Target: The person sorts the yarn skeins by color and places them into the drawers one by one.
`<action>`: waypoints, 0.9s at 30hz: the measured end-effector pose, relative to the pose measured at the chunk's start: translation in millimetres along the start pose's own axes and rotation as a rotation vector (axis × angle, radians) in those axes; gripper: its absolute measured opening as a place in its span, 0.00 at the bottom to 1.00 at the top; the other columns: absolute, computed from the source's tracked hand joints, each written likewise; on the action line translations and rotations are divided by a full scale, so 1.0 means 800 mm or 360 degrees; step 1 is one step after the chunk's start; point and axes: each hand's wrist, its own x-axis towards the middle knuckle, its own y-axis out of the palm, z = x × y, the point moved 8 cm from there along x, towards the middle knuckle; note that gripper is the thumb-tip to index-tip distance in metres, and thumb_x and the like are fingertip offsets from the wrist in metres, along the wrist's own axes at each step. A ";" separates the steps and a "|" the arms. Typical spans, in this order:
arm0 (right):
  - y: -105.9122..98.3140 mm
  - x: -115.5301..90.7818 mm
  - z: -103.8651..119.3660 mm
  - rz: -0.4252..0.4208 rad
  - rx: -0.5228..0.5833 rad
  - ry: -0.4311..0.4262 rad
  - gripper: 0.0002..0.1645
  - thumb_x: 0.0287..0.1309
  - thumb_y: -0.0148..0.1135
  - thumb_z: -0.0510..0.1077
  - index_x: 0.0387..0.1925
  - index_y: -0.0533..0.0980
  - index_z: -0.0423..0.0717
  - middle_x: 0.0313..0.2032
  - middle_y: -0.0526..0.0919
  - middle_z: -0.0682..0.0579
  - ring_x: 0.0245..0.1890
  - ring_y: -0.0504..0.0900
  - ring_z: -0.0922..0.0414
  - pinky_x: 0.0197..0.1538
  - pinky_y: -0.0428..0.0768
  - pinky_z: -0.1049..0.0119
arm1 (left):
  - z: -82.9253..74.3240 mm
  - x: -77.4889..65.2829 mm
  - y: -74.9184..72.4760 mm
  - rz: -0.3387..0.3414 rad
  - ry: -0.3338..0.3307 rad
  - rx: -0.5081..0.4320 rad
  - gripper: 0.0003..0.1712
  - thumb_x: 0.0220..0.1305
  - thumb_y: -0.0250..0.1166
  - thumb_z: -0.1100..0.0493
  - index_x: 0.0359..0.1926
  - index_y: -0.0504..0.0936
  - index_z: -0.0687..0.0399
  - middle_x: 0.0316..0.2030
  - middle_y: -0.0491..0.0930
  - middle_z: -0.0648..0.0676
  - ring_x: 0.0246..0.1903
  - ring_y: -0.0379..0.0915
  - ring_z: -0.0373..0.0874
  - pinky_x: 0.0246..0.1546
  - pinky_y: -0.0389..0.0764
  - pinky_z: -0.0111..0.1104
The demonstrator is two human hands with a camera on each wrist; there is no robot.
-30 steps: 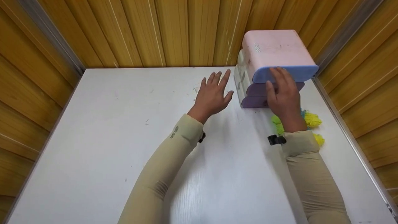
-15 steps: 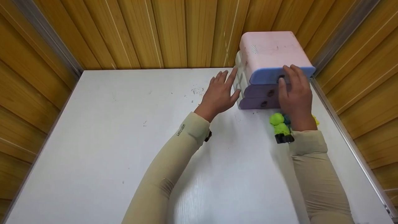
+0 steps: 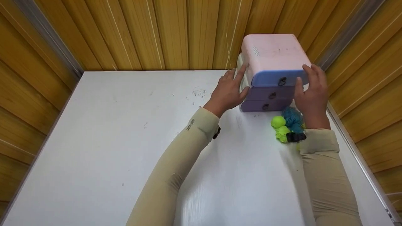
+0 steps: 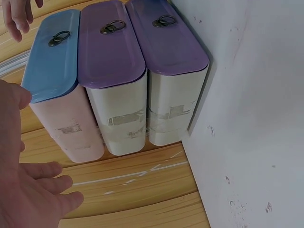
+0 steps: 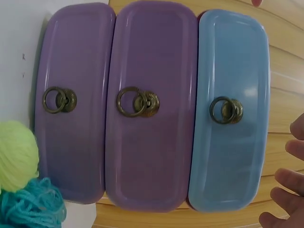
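A stack of three drawers stands at the back right of the table. Its uppermost box (image 3: 276, 51) is pink with a blue front (image 4: 52, 61); the lower two are whitish with purple fronts (image 5: 152, 166). Each front carries a bronze ring pull (image 5: 132, 102) and sits flush in its box. My left hand (image 3: 227, 94) is spread beside the stack's left side, fingers extended and overlapping the pink box in the head view. My right hand (image 3: 314, 97) is at the right end of the blue front, fingers lightly bent, nothing held in it.
Lime-green yarn balls (image 3: 278, 121) and a teal yarn bundle (image 3: 292, 116) lie in front of the drawers, partly behind my right wrist. Wood-patterned panels (image 3: 150, 34) wall the white table (image 3: 94, 141) at the back and both sides.
Both hands have moved right: the right from the middle of the blue front to its right end, the left up to the stack's side. The blue front's ring pull and the teal yarn have come into view.
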 end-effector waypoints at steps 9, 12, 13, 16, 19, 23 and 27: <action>-0.005 0.009 -0.022 0.0033 0.0090 0.0116 0.29 0.70 0.47 0.55 0.69 0.65 0.54 0.72 0.58 0.47 0.72 0.59 0.48 0.69 0.65 0.47 | -0.022 0.018 0.005 0.0050 0.0014 -0.0006 0.43 0.72 0.44 0.38 0.77 0.32 0.38 0.75 0.51 0.59 0.75 0.44 0.55 0.74 0.52 0.46; -0.005 0.013 -0.028 0.0053 0.0062 0.0141 0.29 0.70 0.47 0.55 0.70 0.64 0.53 0.72 0.58 0.46 0.72 0.58 0.47 0.71 0.61 0.46 | -0.026 0.022 0.005 0.0034 0.0009 0.0008 0.42 0.72 0.43 0.38 0.77 0.32 0.38 0.75 0.47 0.59 0.75 0.43 0.55 0.74 0.52 0.45; -0.005 0.014 -0.030 0.0064 0.0053 0.0152 0.30 0.70 0.47 0.55 0.70 0.64 0.53 0.72 0.58 0.46 0.72 0.57 0.46 0.72 0.60 0.46 | -0.027 0.024 0.005 0.0027 0.0005 0.0006 0.42 0.72 0.43 0.37 0.77 0.32 0.38 0.76 0.45 0.60 0.76 0.42 0.55 0.74 0.52 0.45; -0.002 0.018 -0.036 0.0097 0.0035 0.0202 0.30 0.71 0.45 0.56 0.71 0.62 0.54 0.72 0.56 0.46 0.73 0.56 0.46 0.73 0.56 0.46 | -0.030 0.028 0.004 0.0005 -0.0005 -0.0028 0.41 0.73 0.43 0.38 0.77 0.33 0.36 0.76 0.40 0.60 0.76 0.39 0.56 0.74 0.52 0.45; 0.000 0.020 -0.043 0.0135 0.0041 0.0258 0.31 0.71 0.44 0.56 0.72 0.60 0.56 0.73 0.56 0.47 0.73 0.55 0.46 0.74 0.55 0.45 | -0.032 0.031 0.004 0.0002 -0.0025 -0.0087 0.39 0.74 0.43 0.39 0.77 0.34 0.34 0.77 0.38 0.60 0.76 0.37 0.56 0.74 0.52 0.44; 0.005 0.022 -0.050 0.0198 0.0068 0.0304 0.31 0.72 0.42 0.56 0.73 0.58 0.57 0.74 0.54 0.48 0.74 0.54 0.45 0.74 0.54 0.44 | -0.034 0.034 0.007 0.0029 -0.0044 -0.0157 0.37 0.74 0.42 0.40 0.77 0.36 0.33 0.77 0.39 0.59 0.76 0.37 0.55 0.74 0.51 0.43; 0.009 0.021 -0.055 0.0270 0.0107 0.0360 0.31 0.72 0.41 0.56 0.74 0.55 0.60 0.75 0.51 0.49 0.74 0.54 0.45 0.73 0.56 0.44 | -0.037 0.035 0.012 0.0063 -0.0049 -0.0291 0.36 0.75 0.42 0.42 0.77 0.37 0.30 0.77 0.38 0.58 0.76 0.36 0.54 0.75 0.49 0.43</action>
